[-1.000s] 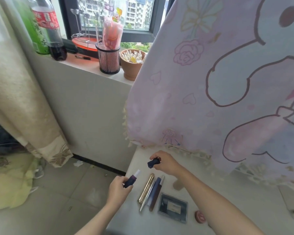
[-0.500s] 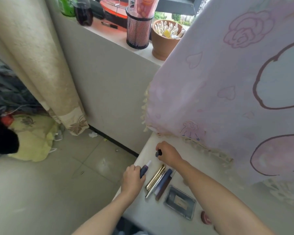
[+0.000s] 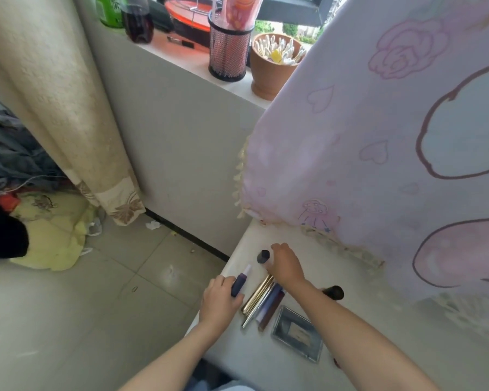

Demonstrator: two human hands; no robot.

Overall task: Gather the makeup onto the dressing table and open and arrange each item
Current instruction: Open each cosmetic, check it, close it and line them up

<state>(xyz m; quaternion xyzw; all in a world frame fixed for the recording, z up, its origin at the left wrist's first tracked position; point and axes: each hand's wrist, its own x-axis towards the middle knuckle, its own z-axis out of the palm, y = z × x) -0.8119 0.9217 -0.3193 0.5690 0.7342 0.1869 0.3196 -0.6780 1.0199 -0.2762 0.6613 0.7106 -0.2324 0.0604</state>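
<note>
My left hand (image 3: 219, 303) grips a dark blue lip tube (image 3: 239, 283), uncapped, with its pale tip pointing up and away, over the left edge of the white dressing table (image 3: 246, 244). My right hand (image 3: 287, 263) rests on the table just beyond the row of makeup, its fingertips against the tube's dark cap (image 3: 263, 256), which stands upright on the tabletop. Between my arms lie a gold tube (image 3: 259, 292), a thin silver pen (image 3: 250, 316), a blue tube (image 3: 269, 301) and a maroon tube (image 3: 273, 313), side by side. A grey eyeshadow palette (image 3: 297, 333) lies flat beside them.
A black round-ended item (image 3: 333, 292) lies behind my right forearm. A pink printed curtain (image 3: 378, 136) hangs over the table's back. The windowsill holds a mesh cup (image 3: 229, 49), a clay pot of cotton swabs (image 3: 274, 63) and bottles (image 3: 139, 21). Tiled floor and yellow cloth (image 3: 48, 230) lie left.
My right hand has lowered the dark cap onto the tabletop, where it now stands upright. The camera has tilted down and left. My left hand keeps the open tube.
</note>
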